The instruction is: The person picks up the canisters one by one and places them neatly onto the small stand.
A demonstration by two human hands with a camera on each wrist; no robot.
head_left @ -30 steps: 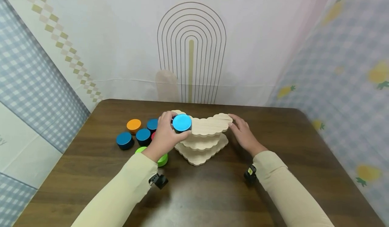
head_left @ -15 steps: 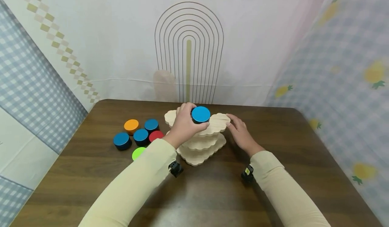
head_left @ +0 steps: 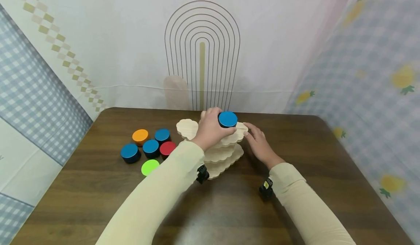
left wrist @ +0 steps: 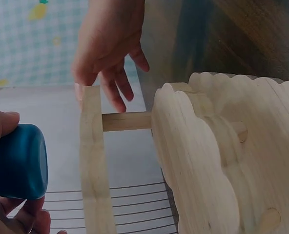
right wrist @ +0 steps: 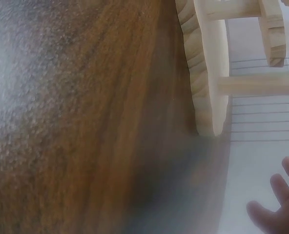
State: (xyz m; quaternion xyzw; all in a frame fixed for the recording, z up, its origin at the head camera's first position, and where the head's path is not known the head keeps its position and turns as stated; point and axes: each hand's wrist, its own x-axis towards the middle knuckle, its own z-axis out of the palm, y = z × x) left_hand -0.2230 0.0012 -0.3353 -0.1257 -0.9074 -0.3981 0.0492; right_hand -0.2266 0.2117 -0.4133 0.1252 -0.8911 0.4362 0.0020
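My left hand (head_left: 211, 128) grips a small round blue tin (head_left: 228, 119), thumb on its near side, above the right part of the wooden tiered stand (head_left: 220, 153). In the left wrist view a gap shows between the tin (left wrist: 22, 161) and the top tier (left wrist: 93, 161). My right hand (head_left: 260, 144) holds the right end of that top tier; in the left wrist view its other fingers (left wrist: 117, 85) hang loosely below the tier. The right wrist view shows only some of its fingertips (right wrist: 281, 190), apart from the lower tier (right wrist: 205, 73).
Left of the stand, several more round tins stand on the brown table (head_left: 82, 186): blue tins (head_left: 130, 152), an orange tin (head_left: 140, 136), a red tin (head_left: 167, 148) and a green tin (head_left: 150, 167), partly behind the left sleeve. A patterned cloth (head_left: 141, 55) hangs behind the table.
My left hand has carried the blue tin rightward across the stand, from its left half to above its right part. My right hand has stayed at the top tier's right end.
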